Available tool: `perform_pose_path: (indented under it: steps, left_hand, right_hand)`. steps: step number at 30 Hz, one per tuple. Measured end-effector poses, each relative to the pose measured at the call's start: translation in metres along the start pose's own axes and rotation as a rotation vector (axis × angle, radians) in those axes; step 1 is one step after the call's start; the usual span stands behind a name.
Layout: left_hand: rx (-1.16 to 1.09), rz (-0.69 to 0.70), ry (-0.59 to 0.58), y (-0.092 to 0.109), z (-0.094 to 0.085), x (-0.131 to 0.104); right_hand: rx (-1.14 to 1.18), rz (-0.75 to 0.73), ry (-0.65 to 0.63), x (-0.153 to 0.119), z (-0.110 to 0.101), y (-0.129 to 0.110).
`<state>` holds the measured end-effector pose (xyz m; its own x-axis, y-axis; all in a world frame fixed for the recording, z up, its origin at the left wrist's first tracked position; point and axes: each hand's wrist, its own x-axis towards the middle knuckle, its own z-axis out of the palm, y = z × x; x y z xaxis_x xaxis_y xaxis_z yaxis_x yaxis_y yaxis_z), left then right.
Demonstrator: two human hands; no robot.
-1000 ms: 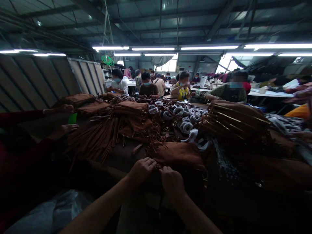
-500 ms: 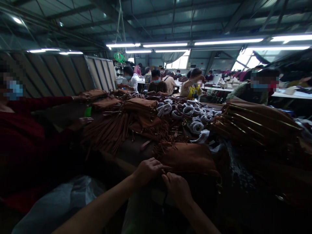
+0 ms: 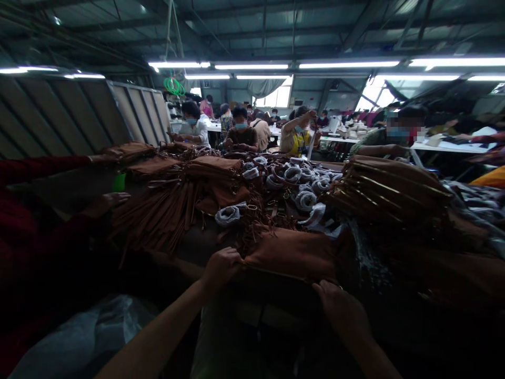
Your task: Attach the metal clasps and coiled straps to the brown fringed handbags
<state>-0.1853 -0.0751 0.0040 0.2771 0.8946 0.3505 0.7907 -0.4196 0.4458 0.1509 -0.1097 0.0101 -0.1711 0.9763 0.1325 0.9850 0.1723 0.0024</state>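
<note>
A brown bag (image 3: 294,252) with fringe along its far side lies flat at the table's near edge. Its zippered edge faces me and looks pulled straight. My left hand (image 3: 223,266) is closed on the left end of that edge. At the right end, my right hand (image 3: 341,305) has its fingers closed at the corner, close to a small metal ring; whether it pinches a zipper pull is too dark to tell. Just beyond my left hand sits a plastic-wrapped strap coil (image 3: 228,215).
Several wrapped coils (image 3: 305,200) heap up behind the bag. Stacked brown bags (image 3: 390,184) rise on the right; fringed bags (image 3: 158,210) spread on the left. A co-worker's hand (image 3: 114,199) rests by a green object (image 3: 118,182). Clear plastic (image 3: 118,321) bulges at lower left.
My right hand has slid right along the zippered edge, away from my left hand, which stays at the left end. A wrapped coil now lies beyond my left hand. The view has shifted.
</note>
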Motion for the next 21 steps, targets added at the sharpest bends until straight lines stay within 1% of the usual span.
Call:
perform_pose_path:
  steps: [2,4,5,6,7,8,9,10,11,13,15,16,18,21]
  left_hand:
    - [-0.024,-0.025,0.003,0.002,-0.001,0.002]
    - [-0.050,-0.045,0.010,0.004,-0.001,0.004]
    - [-0.064,-0.054,0.013,0.006,0.000,0.005]
    - [-0.082,-0.065,0.015,0.007,0.000,0.005]
    - [-0.102,-0.075,0.014,0.007,0.000,0.006]
    - [-0.125,-0.080,0.010,0.008,0.000,0.006]
    - [-0.149,-0.079,0.002,0.009,0.000,0.007]
    - [-0.172,-0.073,-0.005,0.010,-0.002,0.008]
    - [-0.194,-0.059,-0.014,0.012,-0.004,0.010]
    - [-0.222,-0.017,-0.031,0.016,-0.012,0.015]
    - [-0.222,0.022,-0.034,0.022,-0.021,0.020]
    - [-0.217,0.036,-0.031,0.026,-0.027,0.022]
    - [-0.218,0.047,-0.015,0.033,-0.035,0.024]
    - [-0.278,0.033,0.030,0.040,-0.041,0.024]
  right_hand:
    - [-0.042,0.033,-0.007,-0.010,0.002,0.038]
    - [-0.064,0.035,0.002,-0.019,0.002,0.069]
    - [-0.071,0.038,0.011,-0.021,0.002,0.079]
    - [-0.080,0.048,0.032,-0.023,0.000,0.083]
    - [-0.090,0.064,0.066,-0.023,-0.002,0.082]
    - [-0.095,0.072,0.112,-0.022,-0.006,0.074]
    - [-0.095,0.066,0.167,-0.019,-0.010,0.061]
    - [-0.086,0.044,0.240,-0.014,-0.013,0.042]
    - [-0.048,-0.039,0.276,-0.007,-0.017,0.020]
    - [0.027,-0.182,0.296,0.015,-0.020,-0.025]
    - [0.046,-0.282,0.267,0.041,-0.021,-0.059]
    - [0.037,-0.309,0.246,0.053,-0.021,-0.069]
    - [0.011,-0.352,0.205,0.073,-0.022,-0.075]
    - [-0.035,-0.409,0.170,0.085,-0.031,-0.066]
